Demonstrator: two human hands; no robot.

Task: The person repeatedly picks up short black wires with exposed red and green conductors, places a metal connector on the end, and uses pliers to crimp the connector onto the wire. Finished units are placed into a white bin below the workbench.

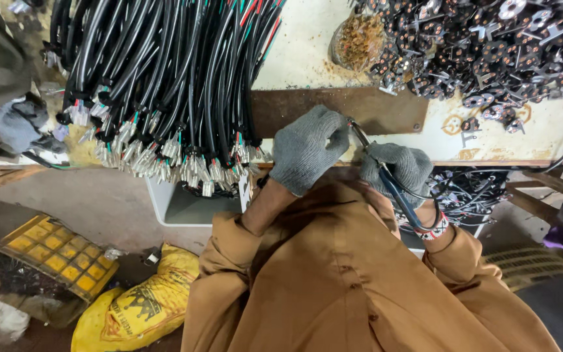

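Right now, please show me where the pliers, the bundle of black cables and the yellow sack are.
pliers [395, 190], head view, on the blue handle below the gloved right hand.
bundle of black cables [164, 65], head view, on the middle of the black strands.
yellow sack [131, 306], head view, on its printed side.

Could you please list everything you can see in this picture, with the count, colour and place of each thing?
cable bundle: many cables, black with red and green wires and pale end connectors, top left on the bench
small metal parts: large heap, dark with copper centres, top right on the bench
jar: one, clear, holding brown bits, beside the heap
metal plate: one, brown and rusty, on the bench edge ahead of the hands
bench: one, cream and stained, across the top
bin: one, white, under the cable ends
sack: one, yellow, on the floor at lower left
tray: one, yellow, gridded, on the floor at left
pliers: one, blue handles, in the right hand
left hand: grey glove
right hand: grey glove, patterned wristband
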